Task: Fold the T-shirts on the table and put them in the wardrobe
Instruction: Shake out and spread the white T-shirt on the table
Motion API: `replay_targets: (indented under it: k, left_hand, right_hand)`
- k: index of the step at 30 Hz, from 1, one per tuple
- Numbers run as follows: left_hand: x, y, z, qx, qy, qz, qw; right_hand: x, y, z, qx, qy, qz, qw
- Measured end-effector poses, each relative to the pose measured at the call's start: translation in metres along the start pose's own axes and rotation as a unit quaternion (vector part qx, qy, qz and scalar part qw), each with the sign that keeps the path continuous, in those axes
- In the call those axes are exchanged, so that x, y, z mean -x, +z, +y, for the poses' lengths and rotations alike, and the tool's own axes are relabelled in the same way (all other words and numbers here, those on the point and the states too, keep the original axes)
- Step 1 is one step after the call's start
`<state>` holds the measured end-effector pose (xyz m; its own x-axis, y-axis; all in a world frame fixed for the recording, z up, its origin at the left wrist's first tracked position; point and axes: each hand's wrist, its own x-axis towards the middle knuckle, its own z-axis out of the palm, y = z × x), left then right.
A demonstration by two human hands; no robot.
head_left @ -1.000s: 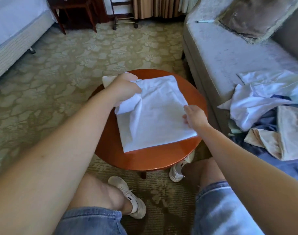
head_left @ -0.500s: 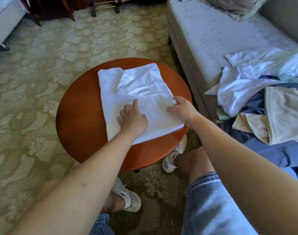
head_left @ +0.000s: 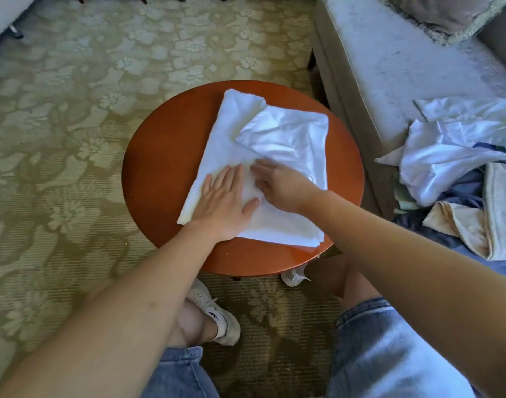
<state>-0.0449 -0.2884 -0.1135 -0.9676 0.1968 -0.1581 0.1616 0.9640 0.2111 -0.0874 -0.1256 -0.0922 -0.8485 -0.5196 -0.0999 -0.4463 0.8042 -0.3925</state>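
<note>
Straight fingers (head_left: pixel 230 180) of the left hand (head_left: pixel 221 206) lie close together and flat on the white T-shirt (head_left: pixel 289 133), palm down, with the thumb reaching out toward the right hand (head_left: pixel 284 189). That hand rests just beside it on the same cloth, its fingers (head_left: pixel 262 168) spread and slightly blurred, gripping nothing. The T-shirt lies partly folded on the round wooden table (head_left: pixel 159 156), one flap turned over its far right part, and its near corner reaches the table's edge. A loose pile of clothes (head_left: pixel 447 156) in white, blue and cream sits on the grey sofa (head_left: pixel 389 67) to the right, well apart from the table. Patterned carpet (head_left: pixel 73 110) covers the floor.
</note>
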Motion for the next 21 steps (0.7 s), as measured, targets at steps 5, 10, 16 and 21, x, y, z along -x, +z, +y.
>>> replay_targets:
  k: [5,10,16,21]
  left_hand:
    - [-0.001,-0.003,-0.021,-0.015,0.042,0.005,0.999]
    - [-0.014,-0.008,-0.036,-0.019,0.056,0.003,0.998]
    - [-0.032,-0.031,-0.076,-0.044,-0.041,0.021,0.998]
    - [-0.030,-0.055,-0.106,0.035,-0.241,0.128,0.962]
  right_hand:
    - [-0.037,-0.012,0.021,0.095,0.345,0.060,0.932]
    - [-0.028,-0.011,0.026,0.106,0.181,0.052,0.976]
    - [-0.009,-0.004,0.013,0.174,0.243,0.031,0.954]
    - [0.007,-0.017,0.003,0.186,0.247,0.087,0.947]
